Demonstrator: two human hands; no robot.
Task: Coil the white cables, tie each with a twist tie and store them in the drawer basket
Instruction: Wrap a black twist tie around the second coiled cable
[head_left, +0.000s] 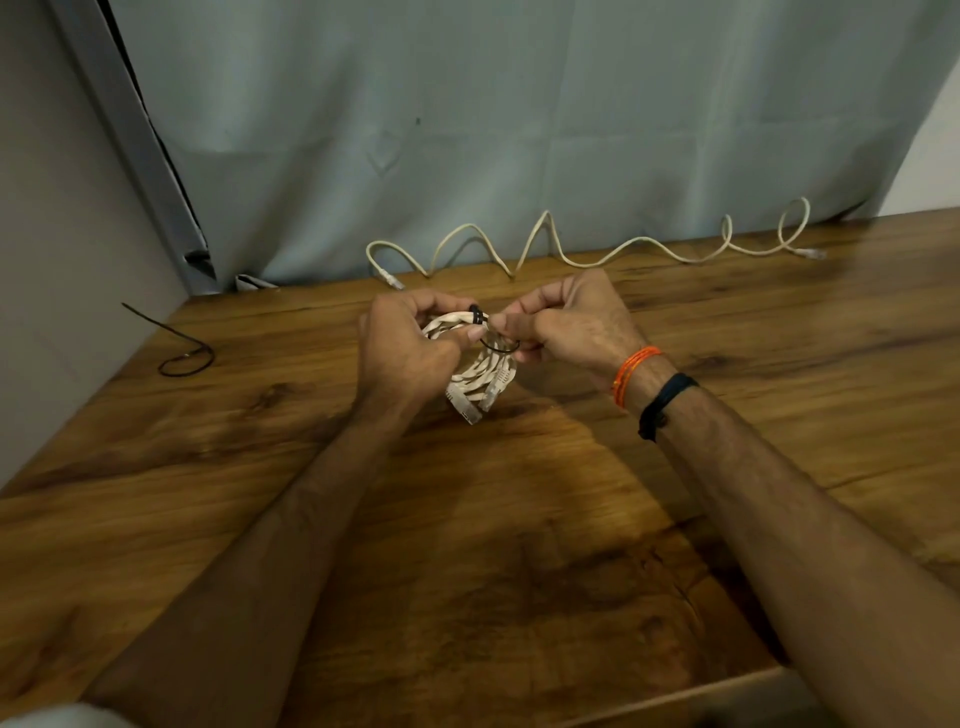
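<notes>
White cable coil tight, black twist tie wrapped round.

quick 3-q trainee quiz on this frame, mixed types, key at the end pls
1. True or false: the second white cable along the curtain is already coiled.
2. What holds the coiled cable? A) left hand only B) right hand only C) both hands
3. Fill in: a spare black twist tie lies on the table to the person's ____.

Key: 1 false, it lies loose and wavy; 2 C, with the right hand's fingers pinching the black tie on the coil; 3 left.
</notes>
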